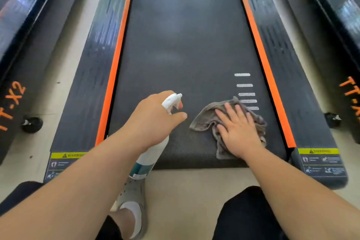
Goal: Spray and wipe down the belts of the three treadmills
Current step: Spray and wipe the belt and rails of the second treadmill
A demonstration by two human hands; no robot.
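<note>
**Middle treadmill belt being wiped at its near end**

A white plastic spray bottle (153, 154) is being held by the left hand (153, 121). The fingers are curled round its neck and one finger is lying on the trigger. The nozzle is being pointed forward over the belt (183, 45), which is dark, matte and finely textured. A grey cloth (204, 121), soft and crumpled, is being pressed flat onto the belt by the right hand (238, 132), whose fingers are straight and a little spread. The cloth is lying at the near right part of the belt, just beside short white stripes. The belt is being bordered by two narrow orange strips (116, 60) and dark ribbed side rails (91, 76). Parts of two more treadmills (11, 45) are being seen at both sides, on a pale floor (194, 181).
</note>
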